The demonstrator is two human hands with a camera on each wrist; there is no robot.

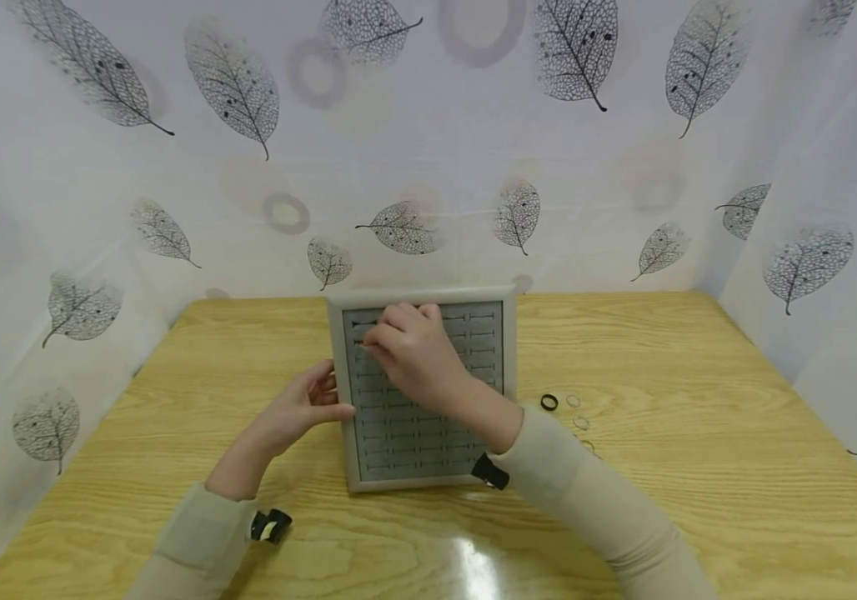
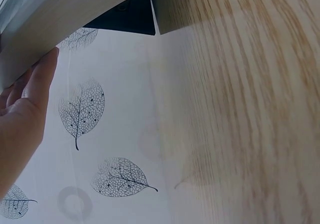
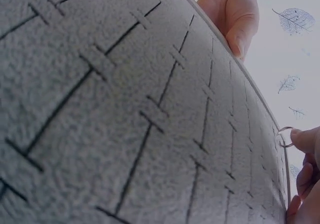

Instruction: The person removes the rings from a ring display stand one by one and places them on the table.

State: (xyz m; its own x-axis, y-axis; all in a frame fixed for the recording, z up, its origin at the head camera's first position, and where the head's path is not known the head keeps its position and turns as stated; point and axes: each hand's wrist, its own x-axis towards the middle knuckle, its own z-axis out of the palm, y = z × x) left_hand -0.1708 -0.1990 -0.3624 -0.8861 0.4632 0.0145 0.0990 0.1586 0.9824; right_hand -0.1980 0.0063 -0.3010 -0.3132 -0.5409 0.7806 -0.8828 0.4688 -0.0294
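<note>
A grey slotted ring tray (image 1: 428,454) with a pale frame lies on the wooden table. My right hand (image 1: 409,354) reaches over its upper left part and pinches a thin clear ring (image 3: 285,136) at a slot near the tray's edge. My left hand (image 1: 304,408) steadies the tray's left frame, thumb (image 3: 242,32) on the rim. In the left wrist view only my left hand (image 2: 22,114) against the tray frame (image 2: 60,29) shows.
A black ring (image 1: 549,402) and a few thin clear rings (image 1: 577,412) lie on the table (image 1: 699,433) right of the tray. Leaf-patterned curtains (image 1: 473,167) close in the back and both sides.
</note>
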